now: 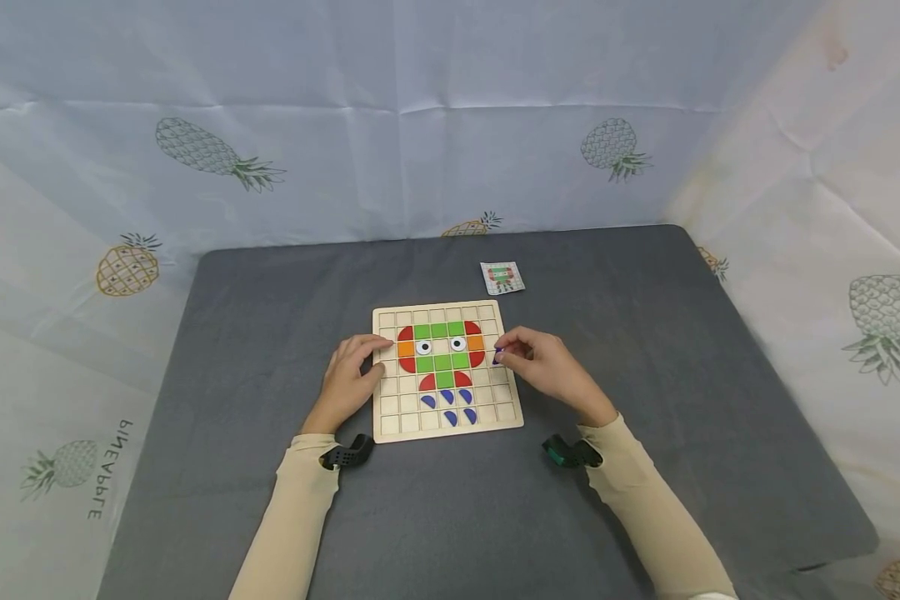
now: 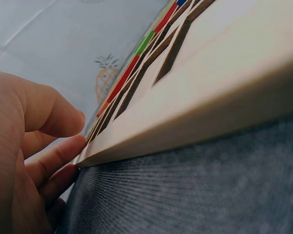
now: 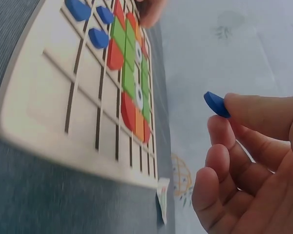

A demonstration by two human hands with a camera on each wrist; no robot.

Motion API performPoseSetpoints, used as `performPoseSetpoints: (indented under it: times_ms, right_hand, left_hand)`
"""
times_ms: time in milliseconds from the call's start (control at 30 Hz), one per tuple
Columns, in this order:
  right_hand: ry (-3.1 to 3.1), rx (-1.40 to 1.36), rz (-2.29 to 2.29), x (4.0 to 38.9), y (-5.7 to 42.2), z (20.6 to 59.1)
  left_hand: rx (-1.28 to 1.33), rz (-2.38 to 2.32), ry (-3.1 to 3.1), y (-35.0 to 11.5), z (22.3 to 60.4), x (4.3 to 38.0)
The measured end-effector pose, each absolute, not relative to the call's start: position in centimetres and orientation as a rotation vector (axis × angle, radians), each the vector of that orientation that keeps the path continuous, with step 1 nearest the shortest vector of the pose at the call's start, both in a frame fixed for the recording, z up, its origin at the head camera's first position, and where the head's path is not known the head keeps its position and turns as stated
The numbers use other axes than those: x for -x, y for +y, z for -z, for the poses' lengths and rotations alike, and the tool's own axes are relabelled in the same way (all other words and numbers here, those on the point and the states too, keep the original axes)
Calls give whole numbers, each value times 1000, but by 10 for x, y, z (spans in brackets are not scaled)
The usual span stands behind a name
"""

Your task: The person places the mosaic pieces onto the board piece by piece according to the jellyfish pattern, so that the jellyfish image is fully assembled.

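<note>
A wooden grid board (image 1: pixel 390 425) lies on the grey table, filled with green, red, orange and blue tiles that make a figure with two white eyes (image 1: pixel 423 347). My left hand (image 1: pixel 350 379) rests on the board's left edge (image 2: pixel 151 136), fingers relaxed on the wood. My right hand (image 1: pixel 534 360) hovers over the board's right edge and pinches a small blue tile (image 3: pixel 216 104) between thumb and fingers; in the head view the blue tile (image 1: pixel 498 358) shows at the fingertips. Several blue tiles (image 1: pixel 447 397) sit in the lower rows.
A small pattern card (image 1: pixel 502 277) lies on the table behind the board. The grey table (image 1: pixel 255 333) has its edges all round, with a pineapple-print cloth (image 1: pixel 195 150) as backdrop. A black wrist camera (image 1: pixel 348 454) and a green one (image 1: pixel 570 452) sit on my forearms.
</note>
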State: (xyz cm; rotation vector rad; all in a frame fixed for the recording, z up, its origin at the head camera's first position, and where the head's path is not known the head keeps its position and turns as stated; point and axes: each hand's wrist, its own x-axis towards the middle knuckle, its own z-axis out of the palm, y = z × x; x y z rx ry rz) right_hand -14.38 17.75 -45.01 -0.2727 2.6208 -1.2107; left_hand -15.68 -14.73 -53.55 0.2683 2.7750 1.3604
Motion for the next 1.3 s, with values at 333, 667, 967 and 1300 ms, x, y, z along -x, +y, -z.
performPoseSetpoints:
  times_ms: [333,667,967,1300]
  right_hand:
    - [2554,413,1194,147,145,451]
    - [2513,502,1186,145,128,453]
    - [2465,517,1131,145,114,456]
    - [2479,597,1013,141,101,465]
  left_hand:
    - [-263,-1358,2776,-148,535,157]
    - [-264,-1349,2781,-147,534,157]
    - [-267,-1352,2777,-148,536,158]
    - [-247,-1352,2772,-148,535,158]
